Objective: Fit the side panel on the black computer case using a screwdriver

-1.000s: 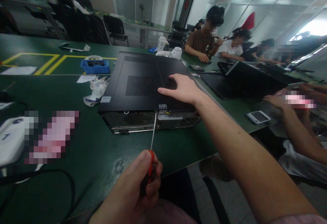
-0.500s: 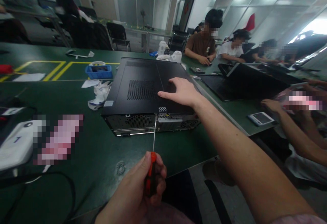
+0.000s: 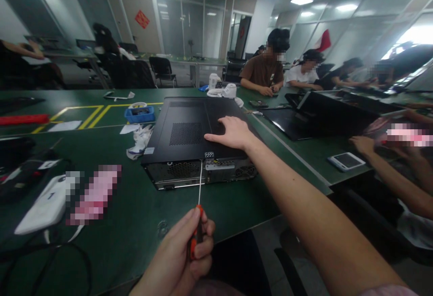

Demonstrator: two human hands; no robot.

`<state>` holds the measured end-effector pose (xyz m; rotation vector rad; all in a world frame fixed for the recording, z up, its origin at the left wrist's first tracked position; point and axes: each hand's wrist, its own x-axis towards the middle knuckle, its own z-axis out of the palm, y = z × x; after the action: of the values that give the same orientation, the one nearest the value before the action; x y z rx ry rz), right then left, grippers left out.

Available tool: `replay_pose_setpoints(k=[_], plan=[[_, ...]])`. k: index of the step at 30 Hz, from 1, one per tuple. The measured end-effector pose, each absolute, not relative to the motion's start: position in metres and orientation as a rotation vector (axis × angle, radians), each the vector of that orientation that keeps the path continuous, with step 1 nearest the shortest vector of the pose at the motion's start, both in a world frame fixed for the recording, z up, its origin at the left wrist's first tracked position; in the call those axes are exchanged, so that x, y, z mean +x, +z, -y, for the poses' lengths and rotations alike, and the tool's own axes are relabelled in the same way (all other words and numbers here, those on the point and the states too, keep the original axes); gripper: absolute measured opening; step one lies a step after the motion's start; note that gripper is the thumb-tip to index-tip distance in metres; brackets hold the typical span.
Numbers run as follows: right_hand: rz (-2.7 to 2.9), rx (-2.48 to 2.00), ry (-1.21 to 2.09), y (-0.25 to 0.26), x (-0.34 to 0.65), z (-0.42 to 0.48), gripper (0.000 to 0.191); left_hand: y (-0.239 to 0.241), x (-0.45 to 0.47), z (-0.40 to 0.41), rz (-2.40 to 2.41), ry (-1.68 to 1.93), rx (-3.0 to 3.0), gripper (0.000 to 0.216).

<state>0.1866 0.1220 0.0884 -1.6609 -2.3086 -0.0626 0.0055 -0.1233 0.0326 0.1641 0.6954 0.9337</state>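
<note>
Screwdriver (image 3: 199,209) in its grip, the left hand (image 3: 181,246) was in front of the computer case (image 3: 187,113), fingers curled around the red-and-black handle and thumb laid along it. The thin shaft ran to the upper edge of the case's near side, just below a patterned label (image 3: 209,154) — the tip was too small to tell whether it sat in a screw. The right hand (image 3: 232,133) lay on the right part of the case's top, palm down, thumb and fingers spread wide. The case itself lay flat on the green surface (image 3: 125,246), its perforated vent (image 3: 186,134) facing up.

Just left of the case were a crumpled white glove (image 3: 140,140) and a slip of paper (image 3: 129,129); a blue bin (image 3: 140,116) (dark bits inside) stood slightly beyond them. Off the case's left front lay a white device (image 3: 43,208) marked 1 and a pixelated pink item (image 3: 98,190). White plastic pieces (image 3: 229,91) stood behind the case. Right of it lay a black panel (image 3: 287,125) and — farther out — a handheld device (image 3: 347,161), near a co-worker's hand (image 3: 362,145).
</note>
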Motion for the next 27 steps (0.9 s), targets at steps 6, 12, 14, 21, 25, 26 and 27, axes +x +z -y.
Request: replay_pose_setpoints(k=[6, 12, 14, 21, 25, 26, 27], plan=[[2.311, -1.683, -0.06, 0.088, 0.187, -0.123, 0.108, 0.039, 0.008, 0.124, -0.751, 0.975, 0.157, 0.021], [2.305, -1.68, -0.027, 0.089, 0.187, -0.121, 0.111, 0.046, 0.012, 0.127, -0.874, 0.998, 0.238, 0.022], [2.296, -1.685, -0.028, 0.089, 0.187, -0.12, 0.11, 0.046, 0.012, 0.127, -0.892, 0.999, 0.285, 0.023], [2.288, -1.687, -0.022, 0.09, 0.187, -0.117, 0.105, 0.042, 0.011, 0.126, -0.795, 0.968, 0.303, 0.027], [2.292, -1.686, -0.019, 0.092, 0.188, -0.115, 0.103, 0.041, 0.011, 0.126, -0.773, 0.996, 0.296, 0.024], [2.292, -1.687, -0.019, 0.092, 0.188, -0.115, 0.103, 0.041, 0.011, 0.126, -0.769, 1.001, 0.3, 0.023], [2.29, -1.687, -0.019, 0.093, 0.188, -0.114, 0.103, 0.041, 0.011, 0.127, -0.766, 1.005, 0.307, 0.022]])
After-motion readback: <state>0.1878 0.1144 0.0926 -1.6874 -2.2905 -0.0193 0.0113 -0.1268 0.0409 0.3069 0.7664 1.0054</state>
